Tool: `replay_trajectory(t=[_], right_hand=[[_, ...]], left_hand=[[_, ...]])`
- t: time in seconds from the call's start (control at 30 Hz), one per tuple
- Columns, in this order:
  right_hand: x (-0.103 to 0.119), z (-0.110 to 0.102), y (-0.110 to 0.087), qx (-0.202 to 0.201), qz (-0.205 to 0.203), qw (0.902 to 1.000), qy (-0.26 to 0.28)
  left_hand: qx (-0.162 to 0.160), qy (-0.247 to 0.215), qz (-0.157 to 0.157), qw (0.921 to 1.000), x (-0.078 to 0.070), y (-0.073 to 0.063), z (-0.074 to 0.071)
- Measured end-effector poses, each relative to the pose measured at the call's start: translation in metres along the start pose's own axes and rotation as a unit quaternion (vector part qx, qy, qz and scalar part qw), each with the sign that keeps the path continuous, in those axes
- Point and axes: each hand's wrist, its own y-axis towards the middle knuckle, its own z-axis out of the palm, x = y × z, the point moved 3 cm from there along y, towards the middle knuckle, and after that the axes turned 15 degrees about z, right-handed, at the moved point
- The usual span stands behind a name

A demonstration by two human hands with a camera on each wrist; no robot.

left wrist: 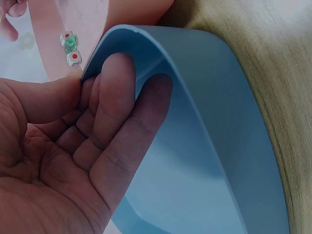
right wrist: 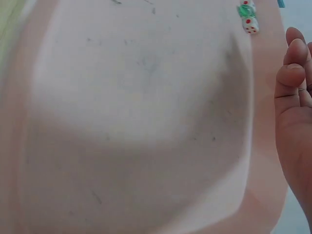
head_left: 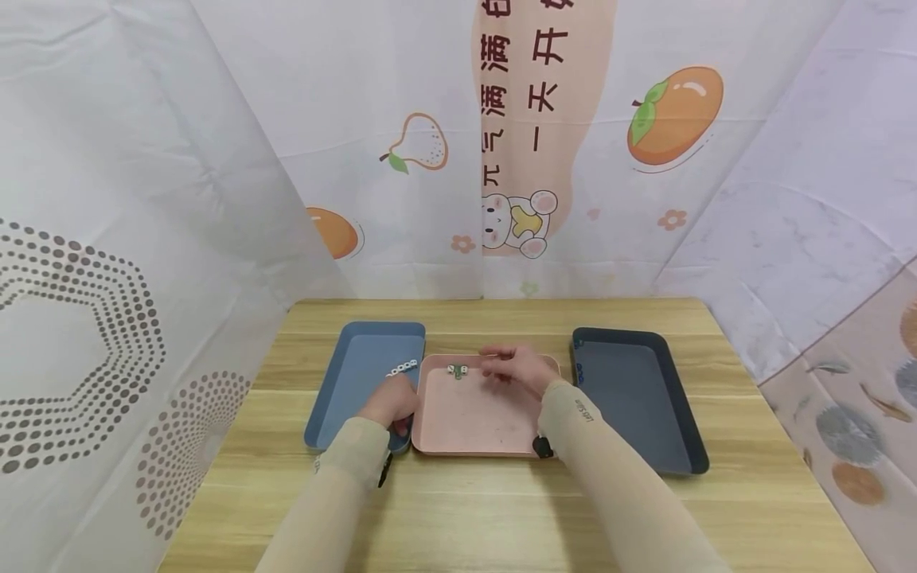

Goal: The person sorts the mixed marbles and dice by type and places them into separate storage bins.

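Note:
My left hand (head_left: pixel 396 400) is at the right wall of the blue tray (left wrist: pixel 214 97). Its thumb lies against the rim and its fingers curl down inside, pinching the wall. Over the far part of the pink tray (head_left: pixel 466 418) hovers my right hand (head_left: pixel 521 368), fingers loosely bent and holding nothing. Just left of it, two white dice (left wrist: pixel 74 58) with red dots sit at the pink tray's far side, a green translucent piece (left wrist: pixel 71 43) between them. A row of several white dice (head_left: pixel 403 368) lies in the blue tray, beyond my left hand.
To the right stands a dark blue-grey tray (head_left: pixel 634 398) with small blue pieces (head_left: pixel 579 372) along its left wall. All three trays stand side by side on a wood-grain table (head_left: pixel 466 517). A printed cloth (head_left: pixel 430 79) hangs behind the table.

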Motion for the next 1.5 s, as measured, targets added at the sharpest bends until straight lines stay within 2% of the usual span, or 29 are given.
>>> replay_trajectory(t=[0.2,0.53,0.77,1.03,1.3,1.5], right_hand=[[-0.002,0.007,-0.002,-0.002,0.014,0.9998,0.010],[-0.008,0.019,0.010,-0.015,0.018,0.9997,-0.006],[-0.011,0.028,0.016,-0.037,0.014,0.9976,-0.056],[-0.012,0.036,0.025,-0.043,0.016,0.9946,-0.093],[-0.010,0.043,0.028,-0.053,-0.005,0.9831,-0.175],[-0.008,0.049,0.031,-0.060,-0.037,0.9676,-0.242]], left_hand=[[-0.001,-0.002,0.003,1.0000,0.001,0.001,0.001],[0.000,-0.006,-0.002,1.0000,0.002,0.005,0.002],[-0.002,-0.004,-0.008,1.0000,0.001,0.004,0.001],[-0.001,-0.008,-0.009,0.9999,0.001,0.005,0.001],[0.003,-0.005,-0.011,0.9999,0.003,0.006,0.001],[0.007,-0.003,-0.014,0.9999,0.003,0.005,0.001]])
